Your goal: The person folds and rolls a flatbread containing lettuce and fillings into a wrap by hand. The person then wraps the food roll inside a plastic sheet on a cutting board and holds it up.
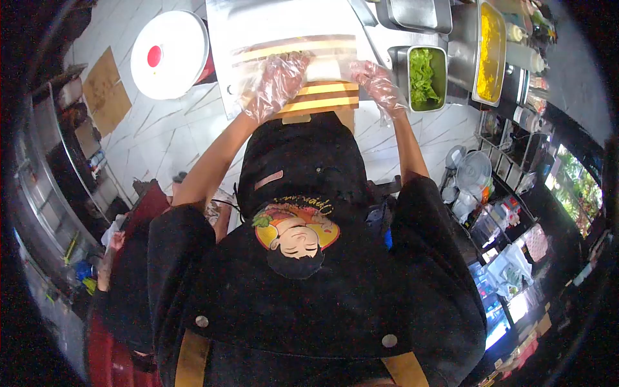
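Note:
Both hands wear clear plastic gloves. My left hand (277, 80) lies over a pale, translucent wrap (321, 69) on the striped wooden board (322, 98), its fingers bent onto the wrap's left part. At the wrap's right end is my right hand (374, 80), fingers curled in at its edge. Brown and yellow stripes of the board show in front of and behind the wrap. The board rests on a white work surface (284, 19). What the fingertips hold is blurred by glare and plastic.
Right of the board stand a metal container of green leaves (425, 77), a tray of yellow shreds (490, 55) and squeeze bottles (525, 57). A round white lid (169, 55) with a red knob is at left. Another person's dark sleeve (129, 303) shows at lower left.

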Tool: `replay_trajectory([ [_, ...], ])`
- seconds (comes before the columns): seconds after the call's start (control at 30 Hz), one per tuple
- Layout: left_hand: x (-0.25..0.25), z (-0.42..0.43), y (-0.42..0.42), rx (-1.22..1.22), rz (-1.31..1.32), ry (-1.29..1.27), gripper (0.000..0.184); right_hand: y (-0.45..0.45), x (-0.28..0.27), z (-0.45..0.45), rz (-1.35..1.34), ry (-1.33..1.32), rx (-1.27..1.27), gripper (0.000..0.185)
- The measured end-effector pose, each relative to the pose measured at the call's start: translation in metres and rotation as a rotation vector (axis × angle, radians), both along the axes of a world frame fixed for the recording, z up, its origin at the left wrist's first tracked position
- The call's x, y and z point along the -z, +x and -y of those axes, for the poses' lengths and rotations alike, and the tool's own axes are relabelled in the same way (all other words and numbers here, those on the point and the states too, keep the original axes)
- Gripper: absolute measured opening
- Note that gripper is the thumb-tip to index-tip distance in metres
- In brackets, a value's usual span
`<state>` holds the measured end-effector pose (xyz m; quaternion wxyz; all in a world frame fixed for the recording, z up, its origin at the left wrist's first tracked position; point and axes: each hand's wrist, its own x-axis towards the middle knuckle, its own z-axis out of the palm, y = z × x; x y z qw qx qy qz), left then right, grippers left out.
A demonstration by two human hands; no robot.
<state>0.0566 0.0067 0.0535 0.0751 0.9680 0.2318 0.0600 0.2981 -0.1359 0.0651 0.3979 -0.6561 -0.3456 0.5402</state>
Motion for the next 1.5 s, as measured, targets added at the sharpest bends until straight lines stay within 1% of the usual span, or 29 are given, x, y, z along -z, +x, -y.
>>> replay_trajectory([
  [0.03, -0.001, -0.001, 0.000, 0.003, -0.005, -0.001, 0.044, 0.001, -0.004, -0.001, -0.089, 0.010, -0.013, 0.032],
  [0.13, -0.002, -0.003, 0.002, 0.003, 0.046, 0.006, 0.043, 0.008, -0.001, 0.003, 0.058, 0.028, -0.163, 0.031],
  [0.23, 0.000, -0.003, 0.002, -0.001, 0.062, -0.017, 0.041, 0.014, 0.010, 0.012, 0.050, -0.093, -0.093, 0.027],
  [0.3, -0.001, -0.003, 0.002, -0.005, 0.064, -0.011, 0.040, 0.023, 0.059, 0.024, 0.099, 0.019, 0.003, 0.023],
  [0.33, -0.001, -0.003, 0.002, -0.008, 0.072, 0.006, 0.040, 0.019, 0.059, 0.019, 0.122, 0.075, 0.052, 0.022],
  [0.43, 0.000, -0.002, 0.001, -0.007, 0.105, 0.052, 0.040, 0.008, 0.045, 0.016, -0.148, 0.129, 0.161, 0.017],
  [0.47, -0.001, -0.002, 0.001, -0.006, 0.117, 0.066, 0.040, 0.006, 0.042, 0.011, -0.068, 0.126, 0.150, 0.016],
  [0.53, -0.006, -0.004, 0.001, -0.014, -0.046, -0.113, 0.050, 0.001, 0.037, 0.007, 0.090, 0.119, 0.127, 0.013],
  [0.57, -0.007, -0.005, 0.002, -0.016, -0.126, -0.202, 0.055, 0.003, 0.048, 0.008, 0.106, 0.076, 0.144, 0.011],
  [0.63, -0.007, -0.005, 0.000, 0.004, -0.112, -0.173, 0.053, 0.001, 0.064, 0.002, 0.137, -0.007, 0.181, 0.009],
  [0.7, -0.004, -0.004, -0.001, 0.006, -0.108, -0.172, 0.053, -0.002, 0.068, 0.002, 0.175, 0.082, 0.167, 0.010],
  [0.73, -0.002, -0.004, 0.000, -0.001, -0.110, -0.185, 0.053, -0.004, 0.066, 0.000, 0.194, 0.126, 0.160, 0.011],
  [0.77, -0.001, -0.004, 0.001, -0.009, -0.112, -0.198, 0.053, -0.010, 0.051, -0.006, 0.332, 0.077, 0.166, 0.013],
  [0.83, -0.006, -0.003, 0.002, -0.011, -0.154, -0.191, 0.053, -0.024, -0.001, -0.020, 0.609, -0.022, 0.175, 0.019],
  [0.87, -0.005, -0.003, 0.002, -0.015, -0.174, -0.187, 0.053, -0.024, -0.005, -0.018, 0.655, 0.023, 0.208, 0.022],
  [0.93, 0.011, -0.002, -0.001, -0.005, -0.085, -0.137, 0.052, -0.024, -0.011, -0.016, 0.745, 0.115, 0.269, 0.028],
  [0.97, 0.012, -0.002, -0.002, -0.001, -0.042, -0.111, 0.052, -0.031, -0.016, -0.013, 0.770, 0.137, 0.265, 0.029],
  [1.03, 0.007, -0.002, -0.004, 0.008, -0.041, -0.091, 0.051, -0.047, -0.027, 0.002, 0.820, 0.174, 0.260, 0.032],
  [1.07, 0.001, -0.002, -0.003, 0.018, -0.039, -0.082, 0.050, -0.050, -0.028, 0.011, 0.715, 0.188, 0.164, 0.037],
  [1.17, 0.006, -0.003, -0.001, -0.002, 0.004, -0.166, 0.051, -0.060, -0.024, 0.011, 0.997, 0.287, -0.092, 0.041],
  [1.2, 0.008, -0.003, -0.002, -0.012, -0.014, -0.204, 0.051, -0.062, -0.023, 0.009, 1.031, 0.214, -0.166, 0.051],
  [1.27, 0.001, -0.004, 0.001, -0.025, -0.047, -0.279, 0.051, -0.059, -0.020, 0.000, 1.175, 0.232, -0.229, 0.057],
  [1.3, 0.000, -0.004, 0.001, -0.026, -0.057, -0.275, 0.051, -0.058, -0.018, -0.004, 1.248, 0.242, -0.261, 0.060],
  [1.33, 0.004, -0.004, 0.001, -0.029, -0.065, -0.272, 0.051, -0.056, -0.019, -0.004, 1.347, 0.252, -0.312, 0.068],
  [1.37, 0.008, -0.004, 0.001, -0.033, -0.074, -0.269, 0.051, -0.055, -0.021, -0.002, 1.301, 0.271, -0.223, 0.072],
  [1.43, 0.014, -0.002, -0.001, -0.010, -0.034, -0.163, 0.052, -0.056, -0.030, 0.002, 1.202, 0.315, -0.054, 0.080],
  [1.47, 0.017, -0.001, -0.004, -0.001, -0.015, -0.111, 0.052, -0.061, -0.039, 0.005, 1.120, 0.308, 0.045, 0.078],
  [1.5, 0.020, -0.001, -0.006, -0.005, 0.000, -0.121, 0.052, -0.064, -0.034, 0.011, 1.119, 0.325, -0.005, 0.077],
])
